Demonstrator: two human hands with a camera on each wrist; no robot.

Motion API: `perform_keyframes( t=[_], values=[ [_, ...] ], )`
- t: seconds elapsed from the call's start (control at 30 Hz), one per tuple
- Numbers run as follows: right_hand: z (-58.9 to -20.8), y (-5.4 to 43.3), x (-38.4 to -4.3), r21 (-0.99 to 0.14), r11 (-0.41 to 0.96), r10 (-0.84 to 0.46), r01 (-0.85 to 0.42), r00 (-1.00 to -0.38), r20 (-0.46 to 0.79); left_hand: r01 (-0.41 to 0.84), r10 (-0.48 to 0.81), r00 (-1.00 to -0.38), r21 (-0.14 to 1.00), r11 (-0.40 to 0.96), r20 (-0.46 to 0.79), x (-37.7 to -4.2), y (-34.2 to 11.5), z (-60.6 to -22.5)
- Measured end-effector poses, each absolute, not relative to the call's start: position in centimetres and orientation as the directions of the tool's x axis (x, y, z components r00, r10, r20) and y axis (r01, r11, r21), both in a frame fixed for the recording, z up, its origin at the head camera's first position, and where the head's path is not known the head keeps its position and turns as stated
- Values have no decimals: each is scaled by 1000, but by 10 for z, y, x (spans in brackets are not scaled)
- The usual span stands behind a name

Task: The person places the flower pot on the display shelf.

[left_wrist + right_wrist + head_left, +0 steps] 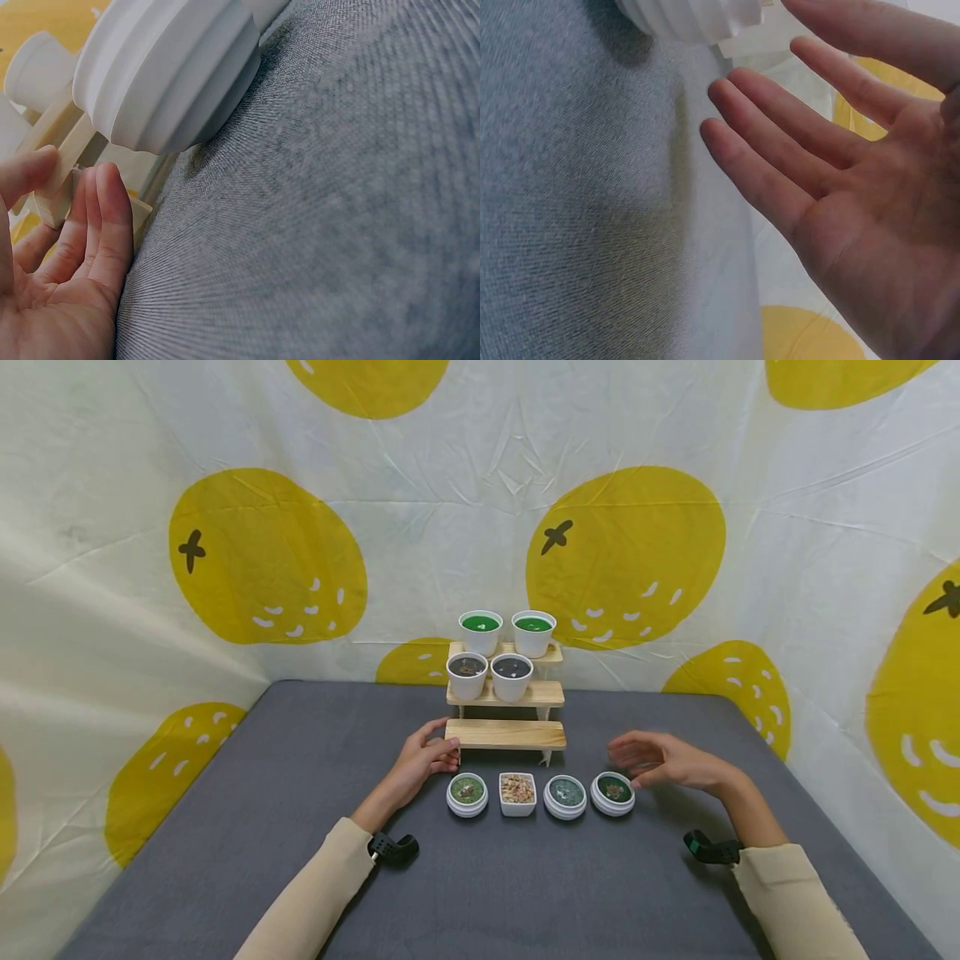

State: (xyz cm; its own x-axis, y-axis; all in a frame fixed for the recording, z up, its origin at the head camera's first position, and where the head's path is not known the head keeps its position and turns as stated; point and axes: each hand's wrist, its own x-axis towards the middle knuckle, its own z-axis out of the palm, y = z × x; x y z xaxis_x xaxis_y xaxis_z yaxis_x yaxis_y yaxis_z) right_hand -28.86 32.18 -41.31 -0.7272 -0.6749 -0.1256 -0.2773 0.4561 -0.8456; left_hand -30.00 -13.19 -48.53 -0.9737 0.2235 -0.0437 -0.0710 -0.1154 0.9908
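Note:
A three-tier wooden stand [506, 735] is on the table, its lowest step bare. My left hand [422, 760] holds the left end of that step, the thumb above the wood and the fingers under it in the left wrist view. My right hand [671, 764] is right of the stand, fingers extended and holding nothing. It is nearest to a round white ribbed pot [612, 794] with dark green contents. Left of that pot stand another ribbed pot [566, 797] with grey-green contents, a square white dish [517, 794] of tan bits, and a ribbed pot [467, 795] with light green contents.
Two white cups with green contents, one a right-hand cup [533, 633], stand on the top step. Two white cups with dark contents, including a left-hand cup [467, 676], are on the middle step. A patterned cloth [450, 552] hangs behind the grey table [510, 893].

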Motion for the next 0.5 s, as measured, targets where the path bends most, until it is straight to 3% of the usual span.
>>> perform_keyframes(
  t=[0.5],
  values=[
    [-420,322,-291,-858,478,-703,-185,-667,-248,-63,220,-975,991,-118,-35,-299,-132,-484]
  ],
)
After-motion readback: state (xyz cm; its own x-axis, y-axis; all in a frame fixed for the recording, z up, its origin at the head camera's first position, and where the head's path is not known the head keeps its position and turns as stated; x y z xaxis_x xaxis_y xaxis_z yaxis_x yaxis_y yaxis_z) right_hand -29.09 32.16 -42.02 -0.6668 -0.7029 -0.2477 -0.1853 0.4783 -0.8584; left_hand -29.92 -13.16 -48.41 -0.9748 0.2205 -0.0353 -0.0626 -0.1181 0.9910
